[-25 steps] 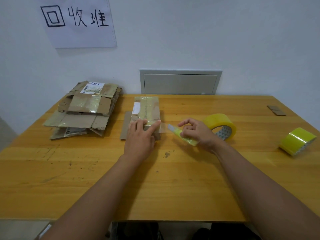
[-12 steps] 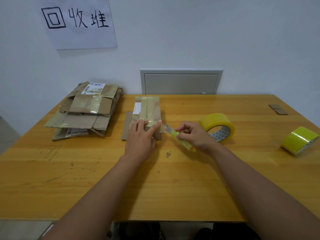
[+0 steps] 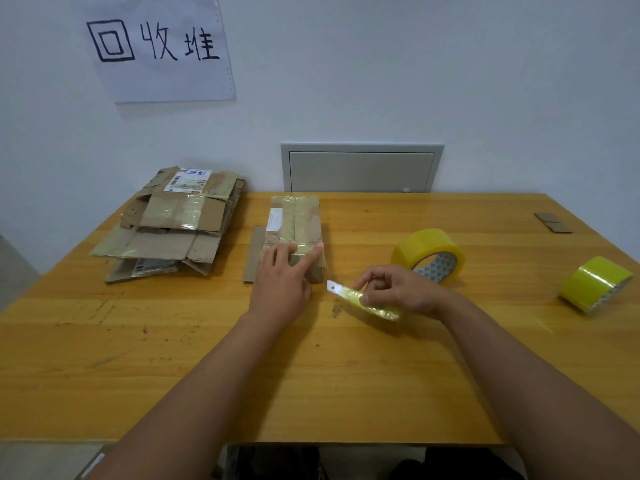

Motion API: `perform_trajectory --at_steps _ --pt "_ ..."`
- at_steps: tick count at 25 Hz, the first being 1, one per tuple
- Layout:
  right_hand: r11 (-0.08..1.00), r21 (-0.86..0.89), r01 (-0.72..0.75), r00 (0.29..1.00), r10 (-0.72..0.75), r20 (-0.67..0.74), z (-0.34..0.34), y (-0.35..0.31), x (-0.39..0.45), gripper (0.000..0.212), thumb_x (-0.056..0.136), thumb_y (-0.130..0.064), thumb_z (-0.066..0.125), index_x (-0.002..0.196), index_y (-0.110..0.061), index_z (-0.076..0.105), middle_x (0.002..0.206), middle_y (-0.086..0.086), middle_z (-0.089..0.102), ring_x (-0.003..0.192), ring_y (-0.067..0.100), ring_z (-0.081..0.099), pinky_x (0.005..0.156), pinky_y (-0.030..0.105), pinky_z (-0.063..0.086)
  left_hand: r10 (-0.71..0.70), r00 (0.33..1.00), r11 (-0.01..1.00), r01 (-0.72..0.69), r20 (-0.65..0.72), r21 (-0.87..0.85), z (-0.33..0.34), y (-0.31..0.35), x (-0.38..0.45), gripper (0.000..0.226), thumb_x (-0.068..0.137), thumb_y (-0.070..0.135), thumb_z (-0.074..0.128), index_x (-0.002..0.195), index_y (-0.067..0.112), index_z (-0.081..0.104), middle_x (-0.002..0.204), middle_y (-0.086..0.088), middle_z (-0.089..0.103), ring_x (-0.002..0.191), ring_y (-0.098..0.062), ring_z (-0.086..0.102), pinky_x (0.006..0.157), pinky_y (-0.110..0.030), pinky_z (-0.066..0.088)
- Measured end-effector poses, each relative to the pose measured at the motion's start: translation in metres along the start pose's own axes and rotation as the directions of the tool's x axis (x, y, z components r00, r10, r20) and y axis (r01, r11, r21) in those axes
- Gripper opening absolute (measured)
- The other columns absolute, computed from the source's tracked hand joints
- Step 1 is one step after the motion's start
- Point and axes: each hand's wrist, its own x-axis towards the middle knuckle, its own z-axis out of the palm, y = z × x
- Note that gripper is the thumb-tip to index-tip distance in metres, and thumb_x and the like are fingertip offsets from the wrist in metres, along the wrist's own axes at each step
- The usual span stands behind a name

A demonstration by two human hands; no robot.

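Box (image 3: 294, 223) sits mid-worktop (image 3: 207, 358), long side running away from the person, with a tape seam down its top. Left hand (image 3: 280, 289) lies on the box's near end, fingers straight and pressing down; its grip is apart, clasping nothing. Right hand (image 3: 401, 289) is just right of the box and off it, grip clamped on the knife (image 3: 374, 308). Thumb and fingers curl round the yellow handle. The blade is out and points left at the box's near right corner, not touching.

Step, as I judge it: slit the tape so the box can go flat like the cardboard pile (image 3: 173, 230) on the left.

To do it well:
- Clear the left index first; it lies right at the corner the blade faces.
- Set the tip on the seam and cut shallow, through tape only.
- Cut along the seam, away from the holding hand.
- Press firmly; the box looks light and could slide.

Tape roll (image 3: 429, 258) is behind the right hand and the second roll (image 3: 595, 284) is far right, both clear of the cut.
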Motion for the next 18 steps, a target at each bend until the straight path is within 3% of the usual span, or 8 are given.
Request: perform_trajectory --at_steps 4,8,11,13,16,18 --pt "0.978 -0.205 -0.049 0.978 0.088 0.188 0.006 -0.004 -0.010 0.014 0.090 -0.011 0.069 0.101 -0.018 0.067 0.079 -0.009 0.067 0.072 0.001 0.057 0.067 0.019 0.045 0.016 1.000 1.000 -0.016 -0.004 0.013 0.000 -0.001 0.001 0.065 0.090 0.023 0.059 0.149 0.038 0.034 0.139 -0.012 0.041 0.130 -0.031 0.032 0.113 -0.050 0.030" --pt "0.877 -0.481 -0.026 0.980 0.118 0.162 0.016 -0.005 -0.010 0.016 0.090 -0.021 0.069 0.106 -0.021 0.069 0.098 -0.004 0.058 0.085 0.009 0.056 0.079 0.030 0.049 0.024 1.000 0.999 -0.023 -0.020 0.026 0.000 -0.002 0.001 0.065 0.090 0.022 0.062 0.148 0.037 0.037 0.135 -0.013 0.045 0.127 -0.032 0.036 0.110 -0.051 0.035" --pt "0.802 -0.595 -0.049 0.981 0.149 0.121 0.016 -0.009 -0.010 0.021 0.090 -0.027 0.068 0.111 -0.022 0.068 0.106 -0.001 0.052 0.098 0.015 0.057 0.086 0.030 0.049 0.030 0.999 1.000 -0.030 -0.038 0.009 -0.002 -0.002 0.000 0.064 0.090 0.019 0.062 0.149 0.030 0.038 0.134 -0.011 0.048 0.125 -0.031 0.039 0.108 -0.048 0.035" --pt "0.832 -0.553 -0.044 0.993 0.096 0.066 0.017 -0.014 -0.006 0.018 0.091 -0.026 0.068 0.109 -0.023 0.068 0.103 -0.004 0.056 0.096 0.013 0.057 0.084 0.028 0.048 -0.002 0.999 0.999 0.001 -0.040 -0.033 -0.005 -0.001 0.001 0.056 0.092 0.018 0.059 0.145 0.020 0.041 0.136 -0.008 0.049 0.128 -0.028 0.040 0.110 -0.043 0.032" --pt "0.981 -0.191 -0.044 0.976 0.001 -0.219 0.024 -0.023 0.012 0.018 0.095 -0.015 0.060 0.112 -0.016 0.067 0.103 0.000 0.065 0.097 0.015 0.060 0.085 0.027 0.049 -0.008 0.999 0.998 0.005 -0.044 -0.063 -0.007 -0.001 0.001 0.041 0.094 0.017 0.057 0.134 0.013 0.049 0.134 -0.007 0.053 0.126 -0.025 0.042 0.109 -0.038 0.030" --pt "0.999 -0.029 -0.042 0.926 0.028 -0.375 0.034 -0.029 0.029 0.027 0.097 -0.011 0.055 0.122 -0.011 0.063 0.113 0.002 0.063 0.107 0.017 0.059 0.093 0.033 0.049 0.005 0.999 0.997 -0.009 -0.046 -0.083 -0.008 -0.003 0.001 0.036 0.093 0.014 0.058 0.128 0.012 0.053 0.131 -0.007 0.056 0.122 -0.025 0.045 0.105 -0.038 0.033"
